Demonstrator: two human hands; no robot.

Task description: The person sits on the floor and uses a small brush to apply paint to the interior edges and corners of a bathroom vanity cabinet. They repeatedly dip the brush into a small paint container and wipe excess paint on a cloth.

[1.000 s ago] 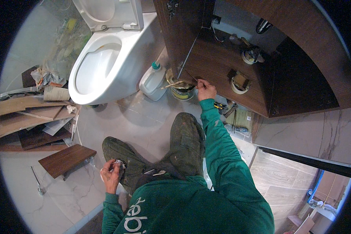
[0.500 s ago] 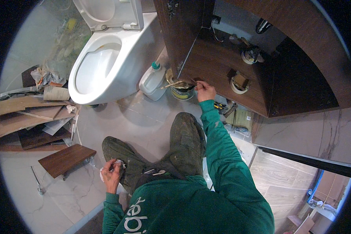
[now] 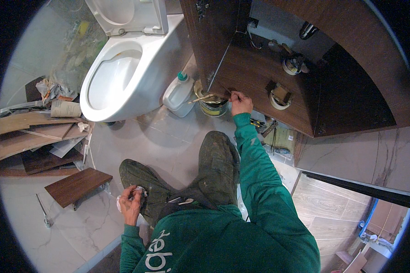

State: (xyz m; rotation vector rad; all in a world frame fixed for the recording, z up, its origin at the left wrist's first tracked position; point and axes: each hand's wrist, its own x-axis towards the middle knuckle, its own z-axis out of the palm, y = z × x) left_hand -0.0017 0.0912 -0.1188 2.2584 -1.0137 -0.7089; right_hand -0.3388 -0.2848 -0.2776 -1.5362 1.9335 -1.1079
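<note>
My right hand (image 3: 240, 103) reaches to the front edge of a dark brown wooden cabinet (image 3: 253, 75). Its fingers are pinched on a thin, dark reddish-brown stick-like thing (image 3: 228, 90), too small to name surely. Just left of that hand stands a tub (image 3: 212, 110) with a yellowish band, a light wooden stick (image 3: 200, 98) lying across its top. On my left thigh rests my left hand (image 3: 130, 207), its fingers curled round a crumpled white wipe (image 3: 120, 203).
A white jug (image 3: 178, 95) with a green cap stands between the tub and the toilet (image 3: 141, 63). Two round cups (image 3: 279, 103) sit inside the cabinet. Wood offcuts (image 3: 27, 123), a small brown board (image 3: 77, 186) and a metal-ended rod (image 3: 43, 210) lie at left.
My right hand has shifted slightly along the cabinet's front edge, and the thin stick-like thing has tipped further over the cabinet's floor. My left hand keeps its place.
</note>
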